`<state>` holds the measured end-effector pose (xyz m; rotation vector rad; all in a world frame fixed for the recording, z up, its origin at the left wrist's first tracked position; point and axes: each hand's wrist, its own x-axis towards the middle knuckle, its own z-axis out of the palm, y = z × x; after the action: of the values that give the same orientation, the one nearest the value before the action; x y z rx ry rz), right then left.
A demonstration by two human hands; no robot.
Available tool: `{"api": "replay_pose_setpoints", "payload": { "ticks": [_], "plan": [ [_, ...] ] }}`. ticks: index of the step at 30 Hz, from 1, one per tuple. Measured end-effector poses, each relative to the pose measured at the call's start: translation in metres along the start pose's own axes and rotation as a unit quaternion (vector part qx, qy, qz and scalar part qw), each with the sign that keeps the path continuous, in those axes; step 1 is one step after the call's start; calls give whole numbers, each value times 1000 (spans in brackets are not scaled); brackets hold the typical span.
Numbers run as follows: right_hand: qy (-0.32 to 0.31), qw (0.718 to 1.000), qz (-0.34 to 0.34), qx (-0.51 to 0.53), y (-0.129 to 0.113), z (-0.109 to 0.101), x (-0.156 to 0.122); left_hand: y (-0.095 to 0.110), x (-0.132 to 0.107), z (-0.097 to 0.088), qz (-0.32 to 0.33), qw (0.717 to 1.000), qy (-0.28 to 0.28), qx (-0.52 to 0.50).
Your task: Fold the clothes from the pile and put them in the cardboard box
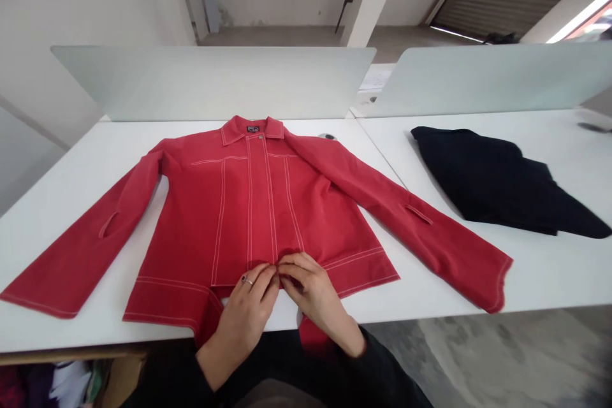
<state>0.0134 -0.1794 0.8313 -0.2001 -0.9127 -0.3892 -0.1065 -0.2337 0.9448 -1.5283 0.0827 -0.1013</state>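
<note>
A red jacket [191, 223] with white topstitching lies front side up on the white table, its collar away from me and both sleeves spread outward. My left hand [248, 312], with a ring on one finger, pinches the lower end of the front placket. Right beside it, my right hand [310, 290] grips the same spot, and the fingertips of both hands meet there. Whatever small part sits between the fingertips is hidden. Below my hands, parts of the hem hang over the table's front edge.
Folded black cloth [492, 182] lies on the right part of the white table [382, 293]. Frosted dividers [224, 83] stand along the back. Under the table at the left is an open box [122, 376] beside assorted cloth.
</note>
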Motion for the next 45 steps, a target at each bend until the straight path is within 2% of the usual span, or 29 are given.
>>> {"api": "replay_pose_setpoints", "payload": {
  "ticks": [3,5,7,9,11,13,17,19,22,26,32,36,38,40,42,45],
  "plan": [
    [-19,1000,-3,-1,-8,-10,-2,5,-3,0,9,999,2,31],
    [-77,997,-8,-5,-17,-32,-1,8,-4,0,20,998,19,58],
    [-135,990,-21,-27,-24,-63,7,11,-3,0,24,997,22,74],
    [-154,984,-43,-76,-21,-91,31,12,-3,-1,16,996,15,83],
    [-152,977,-65,-136,-3,-104,72,14,-2,-2,13,996,11,89],
    [-142,969,-84,-186,27,-97,127,17,-3,-2,8,996,19,90],
    [-130,945,-42,-298,88,-47,235,22,-6,0,-15,997,25,78],
    [-140,930,-38,-339,106,-23,270,23,-7,2,-13,997,19,78],
    [-160,921,-45,-353,120,0,293,20,-10,6,5,997,12,78],
    [-184,912,-44,-363,132,12,291,17,-13,12,1,998,18,59],
    [-187,912,-41,-362,142,15,290,16,-11,12,-8,999,22,35],
    [-203,912,-44,-353,139,12,293,15,-4,3,-17,1000,18,16],
    [-199,917,-37,-344,131,5,283,12,-1,-8,-22,999,1,-24],
    [-175,935,-36,-306,115,-9,258,2,1,-24,-17,997,-27,-69],
    [-166,956,-56,-237,89,-32,216,-19,-3,-43,-22,995,-46,-85],
    [-230,954,-74,-176,46,-76,134,-67,-24,-65,-77,994,-43,-57]
  ]
}}
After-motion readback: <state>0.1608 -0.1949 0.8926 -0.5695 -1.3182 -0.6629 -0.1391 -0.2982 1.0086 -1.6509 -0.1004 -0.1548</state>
